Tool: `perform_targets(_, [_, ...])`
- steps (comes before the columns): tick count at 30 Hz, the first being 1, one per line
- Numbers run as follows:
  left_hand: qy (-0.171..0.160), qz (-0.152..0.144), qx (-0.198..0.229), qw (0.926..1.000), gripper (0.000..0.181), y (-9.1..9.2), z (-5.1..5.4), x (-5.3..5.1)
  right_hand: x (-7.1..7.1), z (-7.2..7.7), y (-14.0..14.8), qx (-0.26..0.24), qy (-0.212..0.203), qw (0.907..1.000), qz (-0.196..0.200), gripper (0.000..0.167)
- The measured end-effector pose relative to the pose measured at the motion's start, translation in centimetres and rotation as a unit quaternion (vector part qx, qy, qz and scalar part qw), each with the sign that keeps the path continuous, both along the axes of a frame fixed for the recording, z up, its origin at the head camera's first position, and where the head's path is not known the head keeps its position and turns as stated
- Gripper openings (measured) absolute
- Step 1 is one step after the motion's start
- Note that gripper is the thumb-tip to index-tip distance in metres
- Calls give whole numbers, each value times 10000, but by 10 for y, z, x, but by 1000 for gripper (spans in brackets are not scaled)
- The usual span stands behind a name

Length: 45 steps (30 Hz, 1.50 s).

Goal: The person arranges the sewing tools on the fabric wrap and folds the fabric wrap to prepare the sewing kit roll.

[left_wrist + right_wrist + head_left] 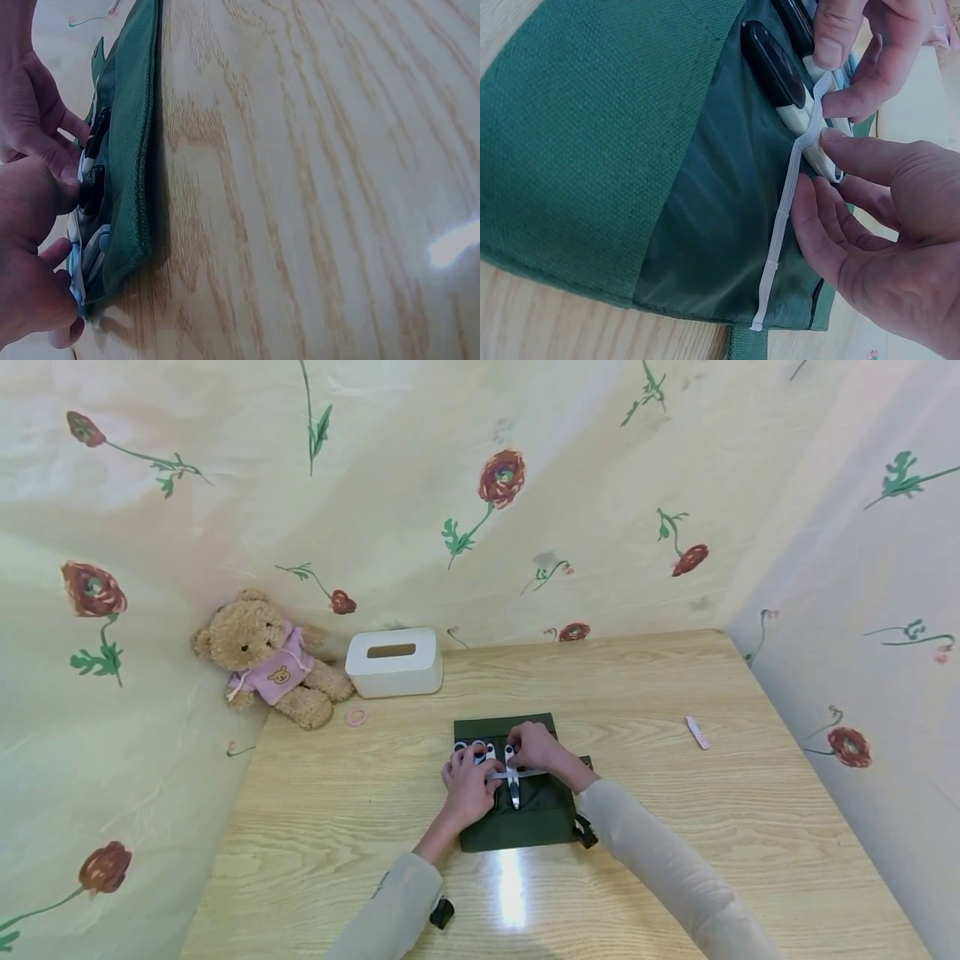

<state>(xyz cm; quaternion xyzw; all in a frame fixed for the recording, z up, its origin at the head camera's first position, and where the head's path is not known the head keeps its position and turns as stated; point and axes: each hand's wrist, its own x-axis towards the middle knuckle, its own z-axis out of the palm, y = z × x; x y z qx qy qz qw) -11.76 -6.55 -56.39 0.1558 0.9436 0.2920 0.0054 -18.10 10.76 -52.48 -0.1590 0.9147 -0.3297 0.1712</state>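
A green fabric roll [517, 835] lies unfolded, with a white elastic band [778, 232] across its dark inner panel. A black-and-white tool [513, 781] lies under the band, and a second one [793, 21] is beside it. My right hand [542, 750] [900, 217] [34, 109] holds the first tool's white end between thumb and fingers. My left hand [468, 787] [877, 49] [34, 255] pinches the band between thumb and finger, beside the second tool. Light-blue handles [96, 247] show under the left hand, partly covered by its fingers.
Behind on the left are a teddy bear [273, 660] in a pink top, a white tissue box [395, 675] and a pink ring [357, 717]. A small pale pink item [697, 732] lies to the right. A black buckle [586, 832] is at the roll's right edge.
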Motion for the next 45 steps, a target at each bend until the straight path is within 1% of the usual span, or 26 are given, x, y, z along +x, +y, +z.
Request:
perform_targets(3, [9, -8, -5, 10000, 14, 0, -1, 0, 1, -1, 1, -2, 18, 10000, 25, 22])
perform_targets(6, [8, -17, -34, 10000, 14, 1, -2, 1, 2, -1, 4, -148, 7, 9999, 65, 24])
perform_targets(9, [35, -29, -72, 10000, 14, 1, -3, 1, 2, -2, 12, -393, 87, 9992, 77, 25])
perform_targets(12, [40, -42, -85, 9999, 14, 2, -3, 1, 1, -1, 27, -692, 158, 9974, -95, 26])
perform_targets(16, [61, -74, -63, 9999, 14, 2, -3, 2, 1, 1, 64, -1067, 433, 9925, -414, 25])
perform_targets(19, [139, -83, -43, 9999, 15, 2, -2, 2, 1, 1, 103, -1245, 663, 9878, -655, 25])
perform_targets(21, [278, -103, -68, 9995, 16, 2, -1, 3, 1, 3, 130, -1283, 777, 9848, -875, 26])
perform_targets(23, [410, -145, -83, 9990, 19, 3, 1, 3, 3, 7, 156, -1201, 993, 9813, -1134, 26])
perform_targets(26, [580, -248, -75, 9980, 20, 6, 3, 1, 5, 14, 191, -890, 1456, 9739, -1500, 24])
perform_targets(28, [593, -312, 6, 9978, 20, 9, 5, 0, 6, 17, 212, -631, 1737, 9675, -1727, 23])
perform_targets(31, [600, -350, 68, 9976, 19, 14, 4, -1, 8, 17, 237, -291, 1842, 9623, -1978, 26])
perform_targets(33, [573, -327, 19, 9978, 19, 18, 3, -1, 9, 14, 252, -129, 1758, 9610, -2130, 29])
perform_targets(36, [502, -249, -131, 9983, 19, 22, 2, -1, 12, 10, 269, 44, 1500, 9620, -2280, 33])
perform_targets(38, [432, -188, -216, 9987, 19, 25, 1, 0, 14, 9, 277, 131, 1296, 9644, -2303, 34])
perform_targets(41, [386, -120, -262, 9988, 17, 27, 0, 0, 15, 9, 285, 271, 990, 9695, -2225, 36])
perform_targets(45, [359, -49, -309, 9989, 15, 29, 0, 0, 13, 8, 293, 399, 520, 9769, -2032, 40])
